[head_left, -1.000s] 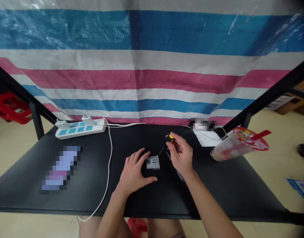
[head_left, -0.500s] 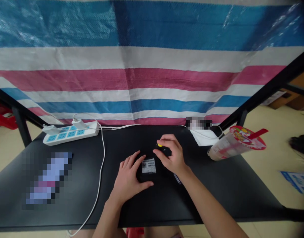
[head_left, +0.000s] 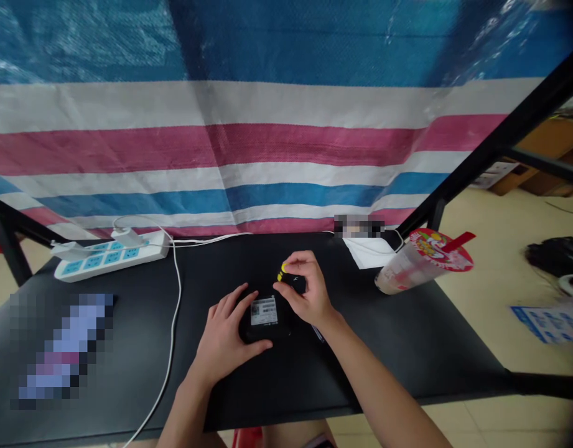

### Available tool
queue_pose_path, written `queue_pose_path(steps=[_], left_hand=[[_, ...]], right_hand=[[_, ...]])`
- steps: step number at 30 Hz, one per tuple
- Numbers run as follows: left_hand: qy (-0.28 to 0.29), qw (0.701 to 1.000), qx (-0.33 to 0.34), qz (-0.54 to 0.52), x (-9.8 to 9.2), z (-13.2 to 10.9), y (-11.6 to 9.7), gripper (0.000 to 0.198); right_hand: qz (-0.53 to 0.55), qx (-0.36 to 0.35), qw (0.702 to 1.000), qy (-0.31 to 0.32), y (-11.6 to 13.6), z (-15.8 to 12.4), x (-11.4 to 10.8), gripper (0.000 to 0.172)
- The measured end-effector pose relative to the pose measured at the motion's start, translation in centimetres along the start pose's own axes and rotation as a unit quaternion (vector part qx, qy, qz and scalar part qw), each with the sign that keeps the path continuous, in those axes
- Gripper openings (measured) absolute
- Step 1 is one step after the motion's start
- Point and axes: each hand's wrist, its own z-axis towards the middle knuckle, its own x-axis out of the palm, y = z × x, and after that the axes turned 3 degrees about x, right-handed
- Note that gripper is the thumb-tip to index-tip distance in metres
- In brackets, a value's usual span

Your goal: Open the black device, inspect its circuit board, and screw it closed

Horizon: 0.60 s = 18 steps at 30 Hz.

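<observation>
Yellow-black tool [head_left: 281,273] btwn R fingers [head_left: 299,269], L hand [head_left: 226,341] palm-down

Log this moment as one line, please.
left hand: spread around labelled black device | right hand: pinching yellow-and-black tool near device | power strip: back left | drink cup: right

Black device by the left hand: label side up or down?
Up. The white label on the black device faces the camera, dark print showing, with the left hand spread at its side.
</observation>
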Motion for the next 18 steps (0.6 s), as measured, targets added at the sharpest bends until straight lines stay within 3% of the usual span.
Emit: queue_pose_path(steps=[4,11,18], left_hand=[[-0.004,1.0,0.002,0.0,0.0,0.0,0.0,0.095],[0.001,1.0,0.009,0.019,0.1,0.0,0.2,0.093],[-0.003,1.0,0.007,0.021,0.1,-0.1,0.4,0.092]], right_hand=[[0.006,0.0,1.0,-0.012,-0.2,0.3,-0.4,0.032],[0.02,-0.005,0.999,0.029,0.2,0.4,-0.7,0.034],[-0.017,-0.018,1.0,-0.003,0.8,0.2,0.3,0.031]])
